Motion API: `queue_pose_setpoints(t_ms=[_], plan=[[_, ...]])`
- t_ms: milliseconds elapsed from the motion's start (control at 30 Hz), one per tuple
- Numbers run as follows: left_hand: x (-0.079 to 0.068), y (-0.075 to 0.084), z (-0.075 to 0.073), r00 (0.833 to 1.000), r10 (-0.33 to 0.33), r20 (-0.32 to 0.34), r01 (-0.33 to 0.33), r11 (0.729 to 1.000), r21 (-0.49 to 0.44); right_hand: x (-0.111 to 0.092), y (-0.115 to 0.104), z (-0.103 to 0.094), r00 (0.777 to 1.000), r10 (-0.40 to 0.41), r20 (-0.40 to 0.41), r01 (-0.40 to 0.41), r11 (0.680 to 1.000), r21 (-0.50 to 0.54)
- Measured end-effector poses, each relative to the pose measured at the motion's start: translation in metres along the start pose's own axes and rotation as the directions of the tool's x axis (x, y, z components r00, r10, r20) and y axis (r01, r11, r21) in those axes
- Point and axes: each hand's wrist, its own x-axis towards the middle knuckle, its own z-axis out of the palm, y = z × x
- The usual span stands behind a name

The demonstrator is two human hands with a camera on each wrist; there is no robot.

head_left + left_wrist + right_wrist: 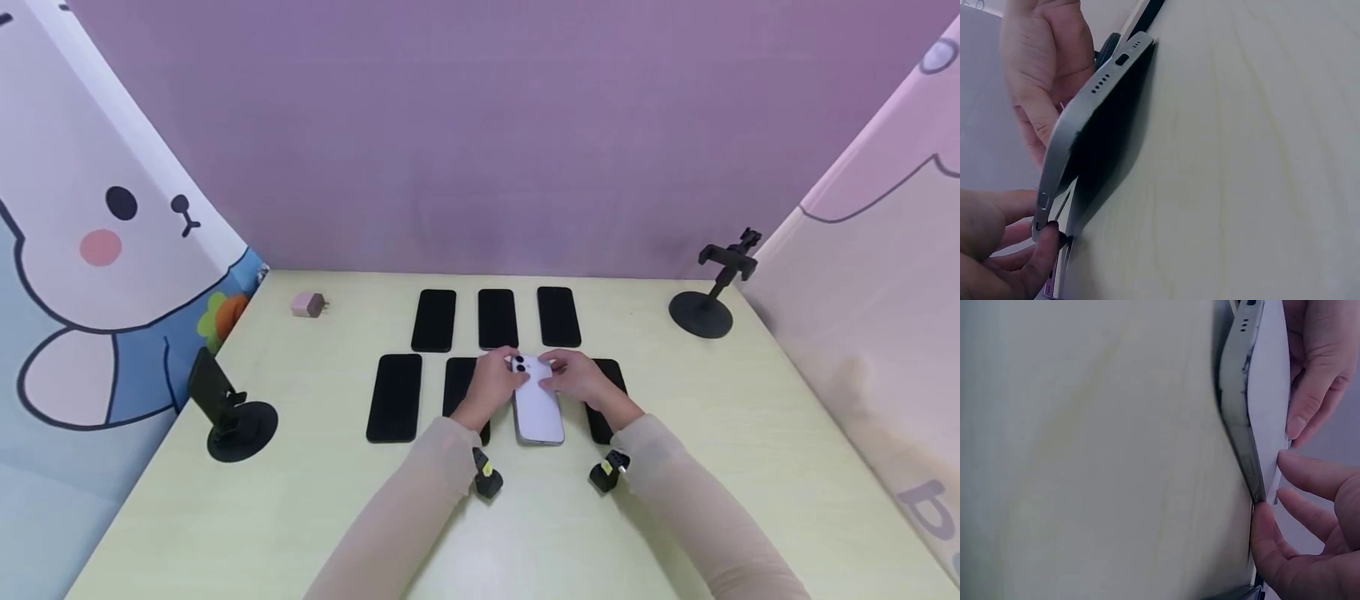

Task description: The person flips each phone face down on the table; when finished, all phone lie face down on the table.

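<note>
A pale lavender smartphone (538, 408) lies between my hands, camera side up, its two lenses at the far left corner. My left hand (492, 382) pinches its left edge near the far end, and my right hand (581, 379) grips the right edge opposite. In the left wrist view, the phone's silver frame (1088, 103) slants over the table, with the dark screen facing down. A black phone (456, 383) sits partly under my left wrist. Another black phone (611, 375) is partly hidden by my right hand.
Farther left in the front row is a black phone (394, 398). Behind stand three more in a row, the middle one (498, 318) beyond my left hand. A pink charger plug (307, 304), a black stand (243, 429) and a phone holder (701, 313) are nearer the sides.
</note>
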Motion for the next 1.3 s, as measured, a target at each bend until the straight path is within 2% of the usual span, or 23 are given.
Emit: queue_pose_setpoints(t_ms=[400,567,700,800,933,1067,1200,1300], plan=[[0.0,0.002,0.0,1.0,0.015,0.01,-0.016,0.992,0.127,0.002,-0.002,-0.001,0.999,0.051,-0.003,-0.052,0.995,-0.081],[0.001,0.003,-0.002,0.999,0.003,0.042,-0.008,0.994,0.105,0.002,-0.006,-0.002,0.998,0.069,0.004,-0.068,0.991,-0.112],[0.0,0.004,-0.008,0.997,0.021,0.072,-0.028,0.995,0.099,0.001,-0.011,-0.003,0.998,0.064,0.005,-0.062,0.985,-0.16],[-0.004,0.003,-0.017,0.997,0.02,0.079,-0.03,0.992,0.124,0.002,-0.018,-0.001,0.999,0.041,-0.011,-0.042,0.973,-0.227],[-0.008,-0.002,-0.035,0.998,0.015,0.055,-0.022,0.991,0.128,0.004,-0.031,0.007,0.999,-0.012,-0.035,0.002,0.962,-0.273],[-0.011,-0.012,-0.057,0.999,0.041,0.009,-0.042,0.989,0.144,0.005,-0.045,0.017,0.997,-0.066,-0.027,0.058,0.968,-0.246],[-0.014,-0.025,-0.078,0.999,0.032,-0.039,-0.024,0.982,0.187,0.005,-0.055,0.031,0.995,-0.101,-0.003,0.098,0.974,-0.205],[-0.017,-0.033,-0.089,0.998,0.007,-0.056,0.004,0.981,0.194,0.005,-0.059,0.041,0.995,-0.097,0.006,0.096,0.979,-0.18]])
